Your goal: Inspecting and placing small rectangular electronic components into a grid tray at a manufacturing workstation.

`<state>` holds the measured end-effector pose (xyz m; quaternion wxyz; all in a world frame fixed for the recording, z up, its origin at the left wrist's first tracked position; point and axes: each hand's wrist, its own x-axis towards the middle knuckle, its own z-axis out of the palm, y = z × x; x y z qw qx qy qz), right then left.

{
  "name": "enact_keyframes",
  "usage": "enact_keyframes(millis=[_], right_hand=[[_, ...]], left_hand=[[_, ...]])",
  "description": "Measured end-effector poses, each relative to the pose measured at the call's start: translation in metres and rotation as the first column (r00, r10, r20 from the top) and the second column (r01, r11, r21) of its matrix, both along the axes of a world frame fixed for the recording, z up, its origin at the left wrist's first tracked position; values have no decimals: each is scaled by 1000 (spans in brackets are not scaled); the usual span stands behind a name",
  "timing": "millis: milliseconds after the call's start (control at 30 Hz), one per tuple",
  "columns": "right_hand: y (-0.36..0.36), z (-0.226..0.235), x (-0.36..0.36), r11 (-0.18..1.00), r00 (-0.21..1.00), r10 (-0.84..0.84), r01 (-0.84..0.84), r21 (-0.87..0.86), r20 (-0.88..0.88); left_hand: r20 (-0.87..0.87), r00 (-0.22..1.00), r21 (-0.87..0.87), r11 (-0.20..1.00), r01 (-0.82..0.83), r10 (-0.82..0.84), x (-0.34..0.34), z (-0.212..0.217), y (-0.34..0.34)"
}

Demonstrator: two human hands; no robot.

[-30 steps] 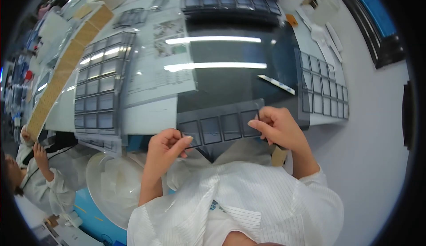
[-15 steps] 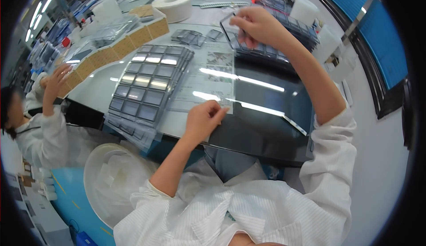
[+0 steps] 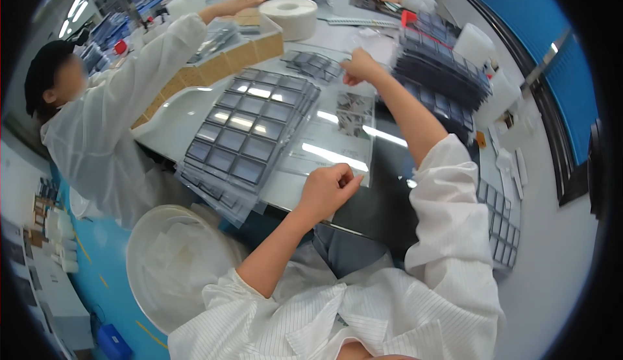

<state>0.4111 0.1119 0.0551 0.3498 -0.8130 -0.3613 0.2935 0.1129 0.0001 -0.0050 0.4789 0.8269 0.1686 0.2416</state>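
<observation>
My left hand [image 3: 329,191] rests at the table's front edge with curled fingers, thumb and forefinger together; what they hold, if anything, is hidden. Farther off, my right hand [image 3: 361,68] is closed, its fingertips at the right end of a loose group of small dark-rimmed clear frames [image 3: 311,64]. I cannot make out whether it grips one of them. Left of my hands lies a slanted stack of dark-rimmed trays [image 3: 237,123] with rectangular compartments, clear plastic sheets sticking out beneath. A printed sheet [image 3: 324,141] lies flat between stack and right forearm.
A tall stack of dark trays [image 3: 441,68] stands right of my right hand. A white roll [image 3: 289,19] and a tan cardboard strip [image 3: 227,61] are at the back left. A co-worker's arm [image 3: 172,42] reaches over there. A white bin [image 3: 175,269] stands below the table.
My right hand has moved toward the small frames, and the dark rectangular frame seen in it earlier no longer shows there. The co-worker has leaned in and stretched an arm toward the roll. My view has shifted.
</observation>
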Motion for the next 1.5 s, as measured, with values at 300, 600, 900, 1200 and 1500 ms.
enact_keyframes(millis=[300,600,900,1200,1500], right_hand=[[-206,97,-53,925,807,368,-267,-271,462],[-358,37,-60,763,819,485,-225,-607,306],[-326,22,-43,849,873,431,-306,-431,228],[-292,10,-18,886,875,391,-274,-373,285],[-297,38,-61,782,770,537,-300,-547,346]], left_hand=[[15,1000,-140,990,-24,27,2,-9,14],[-19,1000,21,1000,11,-10,-4,-4,3],[171,935,286,892,-349,311,-51,34,21],[130,878,680,603,-417,461,-101,49,91],[-27,878,745,595,-301,478,-83,48,79]])
